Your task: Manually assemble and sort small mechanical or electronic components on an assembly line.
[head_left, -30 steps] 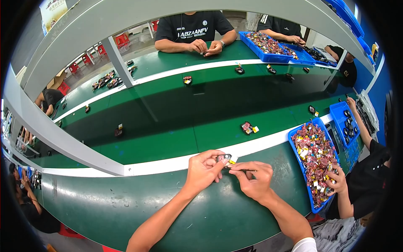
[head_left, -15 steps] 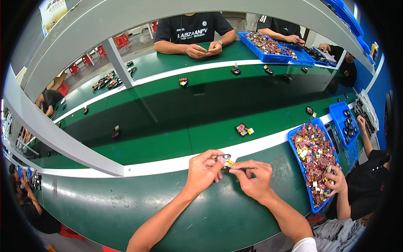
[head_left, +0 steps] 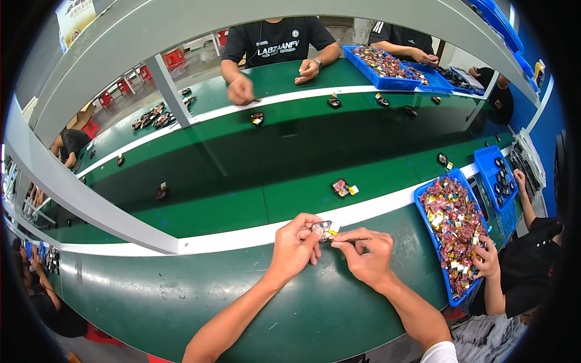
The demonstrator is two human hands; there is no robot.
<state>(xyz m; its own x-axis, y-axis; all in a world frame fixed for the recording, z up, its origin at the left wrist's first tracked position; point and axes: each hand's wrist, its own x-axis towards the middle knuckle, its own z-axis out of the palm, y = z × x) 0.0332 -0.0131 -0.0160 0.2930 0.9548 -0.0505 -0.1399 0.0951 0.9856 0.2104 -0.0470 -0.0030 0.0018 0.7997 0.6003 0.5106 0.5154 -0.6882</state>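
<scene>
My left hand (head_left: 292,248) is closed around a small black plastic housing (head_left: 322,224) with a pale part and a yellow piece showing at its open face. A thin dark stick-like tool (head_left: 362,239) is pinched in my right hand (head_left: 370,257). Its tip meets the lower right edge of the housing, partly hidden by my fingers. Both hands hover over the near edge of the green work surface (head_left: 242,296). Ahead of them, a black housing with reddish and white-yellow parts (head_left: 341,187) lies on the green conveyor belt (head_left: 230,212).
On the right stands a blue tray (head_left: 448,284) heaped with small reddish-wrapped parts; a co-worker's hand (head_left: 485,257) reaches into it. Behind it is another blue tray (head_left: 481,158) with black housings. A grey metal frame (head_left: 97,187) arches at left and overhead. Co-workers sit across the belt.
The pieces on the belt have shifted slightly left. Across the belt, a co-worker's hand has moved left toward the belt's edge. My hands have barely moved.
</scene>
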